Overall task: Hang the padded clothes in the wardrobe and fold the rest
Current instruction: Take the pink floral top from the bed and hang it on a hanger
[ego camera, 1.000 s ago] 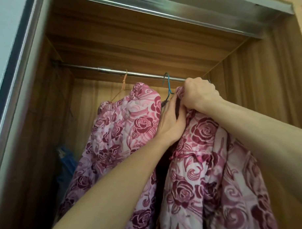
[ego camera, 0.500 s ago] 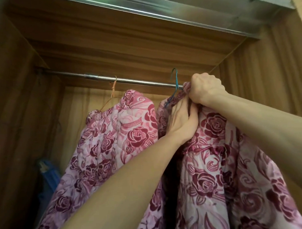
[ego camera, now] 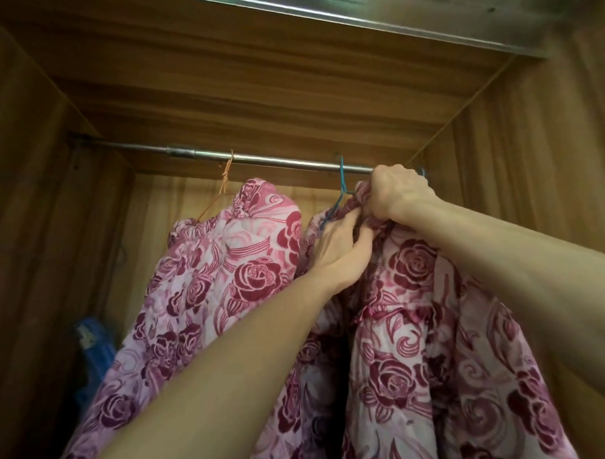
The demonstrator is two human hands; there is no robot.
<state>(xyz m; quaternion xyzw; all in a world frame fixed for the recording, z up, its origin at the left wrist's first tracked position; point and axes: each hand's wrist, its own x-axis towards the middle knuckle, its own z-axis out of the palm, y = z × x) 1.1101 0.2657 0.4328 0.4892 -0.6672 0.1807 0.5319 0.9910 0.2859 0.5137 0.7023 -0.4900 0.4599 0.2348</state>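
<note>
From the head camera, looking up into a brown wood-grain wardrobe [ego camera: 531, 152], a silver metal hanging rail [ego camera: 274, 159] runs across under the wardrobe's top panel.

The right hand [ego camera: 401, 195] is raised just below the right part of the rail, its fingers curled tight round the bunched top edge of a padded quilted garment in pink with dark red roses [ego camera: 418, 345]. This garment hangs down from the fist and fills the lower right of the view. The left hand [ego camera: 336, 252] sits just below and left of the right one, touching it, with its fingers tucked into the same gathered fabric and pinching it near the neck. Both hands are together on this one garment.

A thin blue wire hanger [ego camera: 341, 185] has its hook over the rail just left of the right hand; its lower wire runs down into the fabric by the left hand's fingertips. Whether the garment's weight is on the hanger or on the hands cannot be told.

To the left, apart from the hands, a second padded rose-print garment in lighter pink [ego camera: 207, 284] hangs on a thin orange wire hanger [ego camera: 225, 177] hooked over the rail.

Low in the left corner of the wardrobe sits a blurred blue object [ego camera: 92, 346].
</note>
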